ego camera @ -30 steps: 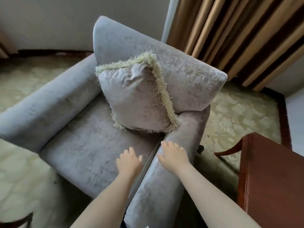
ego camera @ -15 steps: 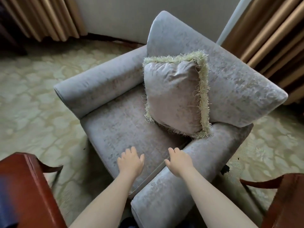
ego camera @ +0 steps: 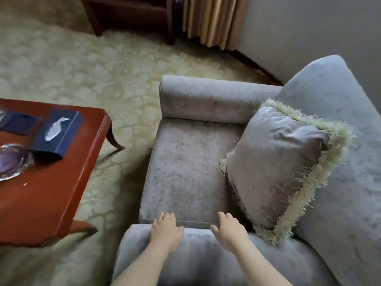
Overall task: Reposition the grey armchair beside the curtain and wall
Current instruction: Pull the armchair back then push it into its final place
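Observation:
The grey armchair (ego camera: 185, 172) fills the lower right of the head view, its back toward the grey wall (ego camera: 309, 27) on the right. A grey cushion (ego camera: 276, 162) with a pale green fringe leans against the backrest. Both my hands lie on the near armrest with fingers straight, reaching over its inner edge toward the seat. My left hand (ego camera: 165, 230) is near the armrest's front end, and my right hand (ego camera: 228, 230) is further back, close to the cushion. A tan curtain (ego camera: 212, 19) hangs at the top, beside the wall.
A red-brown wooden table (ego camera: 47, 193) stands at the left, close to the armchair's front, carrying a blue tissue box (ego camera: 56, 135) and a glass dish (ego camera: 10, 159). Dark wooden furniture (ego camera: 127, 13) stands at the top. Patterned green carpet (ego camera: 82, 69) covers the floor.
The view has swung left and the armchair now appears turned, its back at the right. Both hands have shifted onto the near armrest. The table with its tissue box has come into view at left.

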The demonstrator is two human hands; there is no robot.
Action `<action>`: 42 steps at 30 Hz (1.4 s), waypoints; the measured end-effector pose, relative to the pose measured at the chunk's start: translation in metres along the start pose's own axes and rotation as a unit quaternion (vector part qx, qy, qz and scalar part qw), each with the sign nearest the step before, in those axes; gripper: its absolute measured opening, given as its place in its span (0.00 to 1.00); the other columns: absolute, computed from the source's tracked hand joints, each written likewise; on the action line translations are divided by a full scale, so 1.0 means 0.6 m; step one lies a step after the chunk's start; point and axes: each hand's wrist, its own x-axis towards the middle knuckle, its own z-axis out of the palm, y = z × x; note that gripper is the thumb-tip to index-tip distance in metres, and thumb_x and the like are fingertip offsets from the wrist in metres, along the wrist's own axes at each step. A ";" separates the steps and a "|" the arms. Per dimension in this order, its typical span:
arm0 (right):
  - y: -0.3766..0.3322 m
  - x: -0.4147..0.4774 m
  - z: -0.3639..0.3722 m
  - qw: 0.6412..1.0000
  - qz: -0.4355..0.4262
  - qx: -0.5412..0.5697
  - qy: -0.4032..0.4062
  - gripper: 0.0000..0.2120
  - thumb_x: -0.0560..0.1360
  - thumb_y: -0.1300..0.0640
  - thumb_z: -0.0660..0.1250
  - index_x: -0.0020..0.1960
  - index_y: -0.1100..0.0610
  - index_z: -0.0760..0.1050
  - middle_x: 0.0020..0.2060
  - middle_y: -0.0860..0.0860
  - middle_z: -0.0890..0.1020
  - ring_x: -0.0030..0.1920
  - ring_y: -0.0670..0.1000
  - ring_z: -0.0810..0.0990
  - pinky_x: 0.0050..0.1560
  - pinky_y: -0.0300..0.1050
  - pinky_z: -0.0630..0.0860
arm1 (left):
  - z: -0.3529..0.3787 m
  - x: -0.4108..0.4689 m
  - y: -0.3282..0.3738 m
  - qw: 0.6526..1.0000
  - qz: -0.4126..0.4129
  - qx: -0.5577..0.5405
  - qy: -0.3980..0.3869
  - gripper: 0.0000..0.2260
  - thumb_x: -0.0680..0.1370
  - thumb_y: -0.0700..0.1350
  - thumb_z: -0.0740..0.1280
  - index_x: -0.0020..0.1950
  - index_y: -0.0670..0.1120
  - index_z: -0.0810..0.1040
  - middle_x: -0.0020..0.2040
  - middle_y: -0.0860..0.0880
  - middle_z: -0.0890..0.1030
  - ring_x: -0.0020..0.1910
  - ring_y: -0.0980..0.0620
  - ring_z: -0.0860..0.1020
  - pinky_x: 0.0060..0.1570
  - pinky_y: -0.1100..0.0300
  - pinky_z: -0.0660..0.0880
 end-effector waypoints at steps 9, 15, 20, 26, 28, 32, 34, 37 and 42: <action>0.032 0.034 0.060 0.994 -0.064 -0.082 -0.015 0.21 0.79 0.44 0.53 0.67 0.53 0.64 0.62 0.53 0.71 0.63 0.56 0.70 0.57 0.49 0.69 | 0.110 -0.015 0.016 0.998 -0.055 0.019 -0.030 0.31 0.79 0.61 0.48 0.78 0.47 0.46 0.79 0.47 0.46 0.77 0.47 0.42 0.73 0.43 0.39; 0.048 0.104 0.140 0.995 -0.059 -0.049 -0.070 0.25 0.78 0.37 0.48 0.67 0.49 0.68 0.68 0.50 0.71 0.68 0.53 0.68 0.65 0.51 0.64 | 0.121 0.058 0.003 0.998 -0.057 0.035 -0.009 0.30 0.77 0.63 0.49 0.73 0.48 0.63 0.74 0.45 0.63 0.74 0.45 0.55 0.71 0.43 0.46; 0.058 0.142 0.159 0.999 -0.014 -0.003 -0.033 0.31 0.73 0.31 0.47 0.55 0.50 0.78 0.57 0.48 0.80 0.60 0.50 0.76 0.57 0.47 0.68 | 0.119 0.105 0.003 0.996 -0.046 0.071 -0.017 0.30 0.75 0.65 0.49 0.63 0.47 0.74 0.63 0.45 0.75 0.63 0.45 0.71 0.61 0.48 0.61; 0.058 0.135 0.176 0.999 0.005 -0.018 0.035 0.32 0.73 0.31 0.47 0.53 0.52 0.79 0.54 0.50 0.82 0.56 0.52 0.78 0.52 0.46 0.70 | 0.129 0.101 0.000 0.997 -0.032 0.071 0.016 0.31 0.76 0.64 0.47 0.61 0.45 0.76 0.61 0.44 0.77 0.61 0.45 0.72 0.60 0.51 0.62; 0.058 0.131 0.175 0.999 0.000 -0.017 0.041 0.32 0.73 0.31 0.47 0.54 0.51 0.79 0.54 0.50 0.82 0.57 0.52 0.78 0.52 0.45 0.69 | 0.131 0.095 -0.001 0.997 -0.028 0.071 0.022 0.32 0.75 0.64 0.47 0.61 0.44 0.77 0.61 0.43 0.77 0.61 0.44 0.73 0.59 0.51 0.63; 0.066 0.117 0.188 0.998 0.015 0.005 0.053 0.31 0.70 0.31 0.50 0.54 0.51 0.80 0.55 0.50 0.82 0.56 0.52 0.78 0.53 0.44 0.70 | 0.146 0.081 0.004 0.997 -0.029 0.069 0.005 0.33 0.74 0.66 0.47 0.60 0.45 0.78 0.60 0.43 0.78 0.60 0.44 0.73 0.60 0.51 0.63; 0.072 0.108 0.197 0.998 0.020 0.013 0.064 0.33 0.65 0.30 0.51 0.53 0.50 0.80 0.53 0.49 0.82 0.54 0.50 0.79 0.52 0.42 0.72 | 0.160 0.073 0.005 0.998 -0.034 0.050 -0.021 0.33 0.72 0.67 0.48 0.60 0.45 0.78 0.59 0.44 0.78 0.60 0.45 0.73 0.60 0.51 0.62; 0.071 0.097 0.209 0.998 0.017 -0.002 0.058 0.33 0.63 0.32 0.50 0.52 0.51 0.80 0.54 0.49 0.82 0.55 0.49 0.79 0.54 0.42 0.73 | 0.171 0.059 -0.001 0.998 -0.024 0.032 -0.040 0.31 0.72 0.67 0.49 0.57 0.47 0.78 0.57 0.46 0.78 0.58 0.46 0.73 0.57 0.51 0.63; 0.098 0.102 0.192 0.998 -0.057 0.004 0.022 0.27 0.70 0.32 0.53 0.54 0.48 0.79 0.55 0.46 0.80 0.57 0.46 0.77 0.57 0.42 0.71 | 0.175 0.049 -0.005 0.999 -0.025 0.038 0.006 0.28 0.73 0.65 0.50 0.55 0.46 0.78 0.55 0.45 0.79 0.57 0.46 0.73 0.57 0.51 0.64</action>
